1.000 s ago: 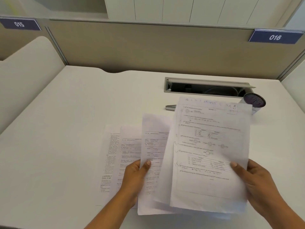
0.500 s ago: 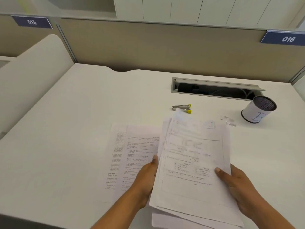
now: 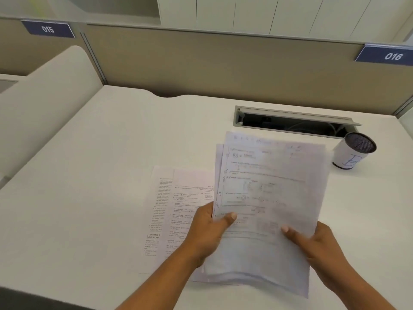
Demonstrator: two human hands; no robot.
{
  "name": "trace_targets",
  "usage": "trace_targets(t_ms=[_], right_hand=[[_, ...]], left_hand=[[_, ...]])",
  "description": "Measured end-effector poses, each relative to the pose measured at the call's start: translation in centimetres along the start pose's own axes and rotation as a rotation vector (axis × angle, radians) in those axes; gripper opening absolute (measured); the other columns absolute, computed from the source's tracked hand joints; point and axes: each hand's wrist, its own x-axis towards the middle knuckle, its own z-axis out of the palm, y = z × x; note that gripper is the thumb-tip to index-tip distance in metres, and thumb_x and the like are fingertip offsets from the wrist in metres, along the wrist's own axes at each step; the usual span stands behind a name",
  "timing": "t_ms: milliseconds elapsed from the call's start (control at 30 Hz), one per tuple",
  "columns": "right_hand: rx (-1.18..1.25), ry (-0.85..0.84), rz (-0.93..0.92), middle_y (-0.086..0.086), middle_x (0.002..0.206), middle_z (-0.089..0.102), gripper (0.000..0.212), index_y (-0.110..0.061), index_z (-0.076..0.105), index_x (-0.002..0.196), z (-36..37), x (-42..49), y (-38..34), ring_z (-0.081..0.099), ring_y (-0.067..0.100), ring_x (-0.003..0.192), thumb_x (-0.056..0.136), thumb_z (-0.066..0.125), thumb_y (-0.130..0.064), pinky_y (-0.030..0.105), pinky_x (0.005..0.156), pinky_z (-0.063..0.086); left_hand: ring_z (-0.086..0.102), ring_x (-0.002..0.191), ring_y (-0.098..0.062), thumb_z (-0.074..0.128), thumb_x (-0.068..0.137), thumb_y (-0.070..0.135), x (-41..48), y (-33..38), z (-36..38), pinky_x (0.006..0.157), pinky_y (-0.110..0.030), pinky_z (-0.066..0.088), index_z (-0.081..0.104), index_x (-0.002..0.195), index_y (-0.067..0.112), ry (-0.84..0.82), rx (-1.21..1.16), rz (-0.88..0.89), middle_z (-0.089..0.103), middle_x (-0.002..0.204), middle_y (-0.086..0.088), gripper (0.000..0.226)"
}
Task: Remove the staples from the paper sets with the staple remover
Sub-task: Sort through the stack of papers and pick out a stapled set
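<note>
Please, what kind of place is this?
Probably an office or study hall with numbered desk cubicles: a partition carries number plates 015 and 016, and the white desk has a cable slot.

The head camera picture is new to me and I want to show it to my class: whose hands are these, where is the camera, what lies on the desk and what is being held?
There is no machine here. A person wears one wide-angle camera on the head, looking forward and down, so you see that person's own two bare arms reaching in from the bottom edge.

The left hand and the right hand together hold a stack of printed sheets, lifted and tilted toward the camera, each thumb on top in a closed grip.

On the white desk, more printed pages lie flat beside and partly under the held stack. At the right stands a small paper-wrapped cup with a dark mesh top. Behind it is an open cable slot. The staple remover cannot be seen in this picture.
</note>
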Motion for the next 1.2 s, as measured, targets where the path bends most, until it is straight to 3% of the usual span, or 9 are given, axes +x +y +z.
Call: trace_targets(t_ms=[100,200,367,533,600,733,833,1000,1200], right_hand=[[-0.002,0.123,-0.158,0.002,0.092,0.079,0.016,-0.014,0.075,0.092,-0.3,0.4,-0.9,0.075,0.02,0.087,0.081,0.073,-0.003,0.025,0.067,0.06],[-0.093,0.125,-0.293,-0.008,0.092,0.079,0.016,-0.026,0.076,0.089,-0.4,0.4,-1.6,0.074,0.011,0.087,0.075,0.081,-0.02,0.029,0.075,0.059],[-0.185,0.037,-0.345,-0.015,0.099,0.074,0.045,-0.044,0.07,0.095,-0.3,0.2,-1.0,0.07,0.006,0.092,0.08,0.075,-0.003,0.024,0.073,0.058],[-0.375,0.105,-0.31,-0.019,0.09,0.073,0.01,-0.025,0.069,0.093,-1.0,0.3,1.8,0.068,0.008,0.085,0.087,0.073,-0.019,0.027,0.072,0.049],[-0.395,0.152,-0.312,-0.008,0.078,0.076,0.021,-0.015,0.072,0.078,-1.3,0.3,2.4,0.069,0.012,0.074,0.088,0.071,-0.033,0.018,0.062,0.048],[-0.186,0.186,-0.219,-0.003,0.074,0.078,0.023,-0.021,0.077,0.072,-1.7,0.6,2.5,0.065,0.002,0.061,0.088,0.067,-0.008,0.017,0.057,0.055],[-0.14,0.193,-0.158,-0.001,0.075,0.078,0.023,-0.021,0.079,0.075,-1.9,1.1,2.9,0.063,0.003,0.061,0.088,0.067,-0.007,0.02,0.055,0.055],[-0.048,0.273,-0.06,-0.016,0.059,0.071,0.021,-0.013,0.075,0.075,-1.7,1.0,3.3,0.063,-0.007,0.052,0.087,0.066,0.002,0.009,0.052,0.052],[-0.068,0.297,-0.005,-0.02,0.057,0.07,0.01,-0.016,0.071,0.081,-1.1,0.7,3.7,0.059,-0.01,0.049,0.087,0.071,-0.008,0.008,0.048,0.05]], left_hand=[[0.072,0.099,-0.008,0.073,0.086,0.011,0.2,1.5,0.2,0.082,-0.024,0.059,0.073,0.103,0.032,0.024,0.018,0.181,0.078,0.099,0.014,0.027],[0.071,0.097,-0.013,0.077,0.082,0.01,0.4,2.4,0.4,0.076,-0.027,0.062,0.07,0.101,0.034,0.044,0.017,0.288,0.075,0.094,0.012,0.031],[0.067,0.1,-0.01,0.072,0.086,0.008,0.1,2.2,0.9,0.074,-0.024,0.061,0.07,0.097,0.052,-0.012,0.013,0.307,0.073,0.096,0.017,0.045],[0.065,0.101,-0.011,0.066,0.092,0.015,0.2,1.4,0.6,0.078,-0.024,0.06,0.068,0.101,0.048,-0.007,0.023,0.265,0.072,0.098,0.014,0.034],[0.066,0.099,-0.01,0.066,0.092,0.019,0.2,1.9,0.2,0.076,-0.023,0.059,0.068,0.104,0.045,-0.028,0.034,0.262,0.073,0.099,0.015,0.028],[0.069,0.101,-0.009,0.069,0.084,0.038,0.7,2.2,-1.9,0.084,-0.025,0.059,0.068,0.114,0.036,0.006,0.135,0.168,0.074,0.112,0.014,0.03],[0.062,0.107,-0.006,0.078,0.078,0.044,1.6,-0.4,-5.2,0.09,-0.022,0.051,0.064,0.123,0.03,0.324,0.425,0.062,0.066,0.129,0.008,0.05],[0.032,0.141,-0.032,0.078,0.057,0.071,2.3,-4.0,-10.0,0.112,-0.045,0.035,0.03,0.148,0.016,0.567,1.06,-0.362,0.032,0.154,-0.013,0.117],[0.039,0.127,-0.031,0.08,0.046,0.075,3.0,-4.6,-11.3,0.104,-0.04,0.04,0.03,0.139,0.007,0.598,1.1,-0.431,0.039,0.137,-0.015,0.126]])
